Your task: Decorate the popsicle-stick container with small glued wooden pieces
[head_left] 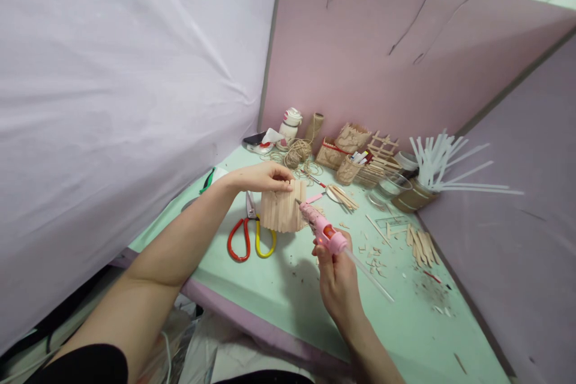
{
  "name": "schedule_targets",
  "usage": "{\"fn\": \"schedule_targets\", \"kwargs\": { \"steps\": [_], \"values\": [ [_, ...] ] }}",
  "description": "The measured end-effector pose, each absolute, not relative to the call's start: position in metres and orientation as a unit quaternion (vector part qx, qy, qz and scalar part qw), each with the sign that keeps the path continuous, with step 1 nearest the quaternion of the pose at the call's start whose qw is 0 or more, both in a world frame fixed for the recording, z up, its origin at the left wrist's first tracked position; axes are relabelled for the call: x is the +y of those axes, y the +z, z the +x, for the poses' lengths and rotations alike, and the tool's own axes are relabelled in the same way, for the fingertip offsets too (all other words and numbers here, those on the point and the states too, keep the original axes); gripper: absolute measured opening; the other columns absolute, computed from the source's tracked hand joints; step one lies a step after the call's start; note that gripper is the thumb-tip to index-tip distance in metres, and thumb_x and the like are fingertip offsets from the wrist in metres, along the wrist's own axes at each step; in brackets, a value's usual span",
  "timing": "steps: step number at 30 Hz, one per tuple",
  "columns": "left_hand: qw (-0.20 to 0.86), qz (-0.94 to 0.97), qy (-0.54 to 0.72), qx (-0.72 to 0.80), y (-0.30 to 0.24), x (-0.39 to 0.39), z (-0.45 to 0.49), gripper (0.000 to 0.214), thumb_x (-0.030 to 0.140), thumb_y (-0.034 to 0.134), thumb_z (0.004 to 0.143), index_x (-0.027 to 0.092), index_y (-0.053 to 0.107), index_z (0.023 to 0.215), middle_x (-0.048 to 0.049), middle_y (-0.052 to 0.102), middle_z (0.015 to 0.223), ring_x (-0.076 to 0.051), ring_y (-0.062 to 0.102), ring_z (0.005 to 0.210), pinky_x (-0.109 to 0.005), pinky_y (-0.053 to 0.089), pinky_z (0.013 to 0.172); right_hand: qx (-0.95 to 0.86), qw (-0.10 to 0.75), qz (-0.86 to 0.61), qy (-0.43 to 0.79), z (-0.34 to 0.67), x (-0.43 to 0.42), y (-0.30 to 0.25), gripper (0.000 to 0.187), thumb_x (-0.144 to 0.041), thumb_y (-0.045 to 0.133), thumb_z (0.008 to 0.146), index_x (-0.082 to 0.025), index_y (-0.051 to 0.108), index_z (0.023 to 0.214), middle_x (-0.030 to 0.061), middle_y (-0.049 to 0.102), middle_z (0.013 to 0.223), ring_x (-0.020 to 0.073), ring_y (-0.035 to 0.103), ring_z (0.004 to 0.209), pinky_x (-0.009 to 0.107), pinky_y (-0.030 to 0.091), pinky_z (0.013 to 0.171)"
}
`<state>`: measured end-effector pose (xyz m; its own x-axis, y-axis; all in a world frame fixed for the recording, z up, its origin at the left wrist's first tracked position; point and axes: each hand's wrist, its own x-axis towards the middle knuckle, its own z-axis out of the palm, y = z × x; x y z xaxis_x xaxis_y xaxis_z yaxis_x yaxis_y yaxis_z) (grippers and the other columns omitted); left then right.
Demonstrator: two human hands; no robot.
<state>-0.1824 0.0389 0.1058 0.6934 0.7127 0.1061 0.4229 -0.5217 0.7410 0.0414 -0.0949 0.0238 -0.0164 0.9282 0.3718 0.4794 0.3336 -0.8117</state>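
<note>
My left hand pinches the top edge of a small wooden-stick panel, made of flat sticks set side by side. In my right hand is a pink hot glue gun, my fingers wrapped round its handle. Its nozzle points at the right part of the panel; I cannot tell whether it touches. A clear glue stick juts from the gun's back end. Scissors with one red and one yellow handle lie just left of the panel, partly behind it.
Along the back stand a white bottle, twine balls, stick-built boxes and a cup of markers. Glue sticks fan out of a holder at right. Loose wooden sticks and scraps lie on the green table.
</note>
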Motion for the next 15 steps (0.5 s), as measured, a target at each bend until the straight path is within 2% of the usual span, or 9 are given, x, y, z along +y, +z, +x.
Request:
{"fn": "schedule_targets", "kwargs": {
  "steps": [10, 15],
  "values": [
    [0.355, 0.847, 0.203, 0.340, 0.1051, 0.0393, -0.1831, 0.034, 0.040, 0.054, 0.083, 0.015, 0.067, 0.101, -0.0055, 0.066, 0.096, -0.018, 0.056, 0.087, -0.026, 0.040, 0.070, -0.680, 0.456, -0.526, 0.231, 0.0430, -0.0960, 0.0254, 0.036, -0.051, 0.036, 0.094, -0.018, 0.050, 0.096, 0.0064, 0.046, 0.096, 0.0180, 0.050, 0.077, 0.034, 0.044, 0.069],
    [0.363, 0.845, 0.209, 0.333, 0.1045, 0.0392, -0.1830, 0.034, 0.040, 0.055, 0.082, 0.016, 0.067, 0.102, -0.0045, 0.066, 0.093, -0.018, 0.057, 0.085, -0.026, 0.040, 0.068, -0.694, 0.436, -0.543, 0.184, 0.0440, -0.0992, 0.0266, 0.031, -0.048, 0.037, 0.094, -0.020, 0.052, 0.092, 0.0066, 0.045, 0.101, 0.0173, 0.051, 0.076, 0.033, 0.045, 0.065]
  ]
}}
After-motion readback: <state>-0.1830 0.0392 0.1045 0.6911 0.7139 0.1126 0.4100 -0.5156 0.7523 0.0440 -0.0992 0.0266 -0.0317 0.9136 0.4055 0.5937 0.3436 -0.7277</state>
